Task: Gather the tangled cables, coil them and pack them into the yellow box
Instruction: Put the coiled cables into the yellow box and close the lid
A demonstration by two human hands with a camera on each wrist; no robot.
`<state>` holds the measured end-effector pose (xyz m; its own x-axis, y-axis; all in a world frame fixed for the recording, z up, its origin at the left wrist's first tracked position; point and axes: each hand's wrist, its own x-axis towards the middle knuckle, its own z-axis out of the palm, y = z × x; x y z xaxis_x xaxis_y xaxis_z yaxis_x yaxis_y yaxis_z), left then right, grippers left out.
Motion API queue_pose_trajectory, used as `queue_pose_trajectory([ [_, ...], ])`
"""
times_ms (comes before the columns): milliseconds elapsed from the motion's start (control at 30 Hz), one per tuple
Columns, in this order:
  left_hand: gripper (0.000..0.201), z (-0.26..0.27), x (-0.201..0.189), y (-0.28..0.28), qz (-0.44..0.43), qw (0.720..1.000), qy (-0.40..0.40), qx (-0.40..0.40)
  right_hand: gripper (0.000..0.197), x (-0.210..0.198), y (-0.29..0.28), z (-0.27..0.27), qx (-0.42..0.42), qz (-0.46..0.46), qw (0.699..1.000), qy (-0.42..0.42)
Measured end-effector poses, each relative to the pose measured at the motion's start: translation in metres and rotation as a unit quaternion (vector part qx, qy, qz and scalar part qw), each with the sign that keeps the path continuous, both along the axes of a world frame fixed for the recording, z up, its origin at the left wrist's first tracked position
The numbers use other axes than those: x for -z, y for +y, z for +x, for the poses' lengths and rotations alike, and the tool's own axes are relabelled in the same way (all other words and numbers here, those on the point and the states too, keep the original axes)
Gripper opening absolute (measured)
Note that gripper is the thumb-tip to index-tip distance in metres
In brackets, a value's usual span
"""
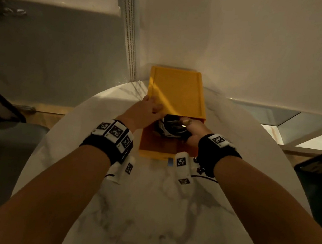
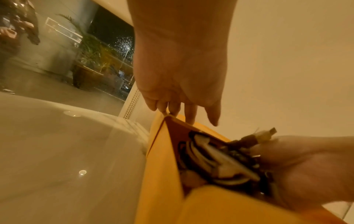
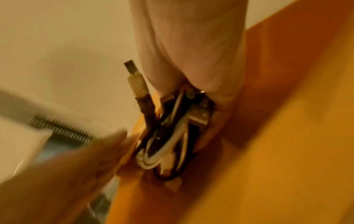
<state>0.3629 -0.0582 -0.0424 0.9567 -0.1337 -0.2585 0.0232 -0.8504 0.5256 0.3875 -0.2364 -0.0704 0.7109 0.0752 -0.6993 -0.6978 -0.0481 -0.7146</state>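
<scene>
The coiled cables (image 1: 172, 128), black and white loops bunched together, sit in the centre of the head view, halfway into the open near end of the yellow box (image 1: 149, 148). The right hand (image 1: 194, 132) grips the bundle, fingers curled around it from the right side. In the right wrist view a USB plug (image 3: 134, 78) sticks up out of the bundle toward the upper middle of the frame, above the box's edge.

The lid (image 1: 177, 92), just above the cables in the head view, covers the far part of the box. The left hand (image 1: 147, 110) rests on the lid's left edge with fairly straight fingers, seemingly keeping it slid back.

To do this step well, the bundle probably wants pushing down flat to the floor of the box before the grip loosens, or the loops may spring apart. The raised plug should be tucked below the rim so the lid does not catch on it. The box rests on the marble bench (image 1: 156, 211), which fills the lower frame.
</scene>
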Motion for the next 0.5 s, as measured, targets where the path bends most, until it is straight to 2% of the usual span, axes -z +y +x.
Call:
queue_pose_trajectory([
  [67,0.065,-0.001,0.005,-0.002,0.016,1.000,-0.007,-0.002,0.030,0.008,0.004,-0.002,-0.073,-0.074,0.988,-0.112],
  [100,0.071,0.000,0.010,-0.003,0.037,0.999,-0.013,-0.001,0.047,0.008,0.007,-0.006,-0.116,-0.126,0.973,-0.155],
  [167,0.080,0.002,0.022,-0.006,0.103,0.994,-0.032,0.014,0.092,0.006,0.010,-0.011,-0.189,-0.251,0.935,-0.165],
  [200,0.082,0.001,0.027,-0.009,0.140,0.989,-0.047,0.024,0.103,0.003,0.009,-0.012,-0.239,-0.321,0.904,-0.150],
  [233,0.081,0.001,0.031,-0.012,0.167,0.983,-0.064,0.030,0.099,-0.004,0.007,-0.014,-0.297,-0.379,0.865,-0.142],
  [300,0.077,-0.002,0.032,-0.016,0.186,0.979,-0.086,0.018,0.055,-0.018,0.000,-0.018,-0.371,-0.428,0.799,-0.200],
  [367,0.073,-0.005,0.031,-0.019,0.195,0.976,-0.098,0.005,0.027,-0.032,-0.003,-0.029,-0.353,-0.462,0.753,-0.308],
  [400,0.071,-0.006,0.029,-0.021,0.203,0.974,-0.104,0.000,0.021,-0.035,-0.004,-0.034,-0.333,-0.473,0.728,-0.369],
  [433,0.068,-0.006,0.030,-0.023,0.212,0.971,-0.109,0.000,0.024,-0.038,-0.003,-0.042,-0.330,-0.469,0.711,-0.408],
  [467,0.065,-0.005,0.030,-0.024,0.216,0.970,-0.111,0.002,0.033,-0.035,-0.001,-0.047,-0.354,-0.455,0.703,-0.416],
  [500,0.063,-0.005,0.030,-0.024,0.216,0.970,-0.110,0.006,0.042,-0.032,0.001,-0.053,-0.392,-0.444,0.706,-0.389],
])
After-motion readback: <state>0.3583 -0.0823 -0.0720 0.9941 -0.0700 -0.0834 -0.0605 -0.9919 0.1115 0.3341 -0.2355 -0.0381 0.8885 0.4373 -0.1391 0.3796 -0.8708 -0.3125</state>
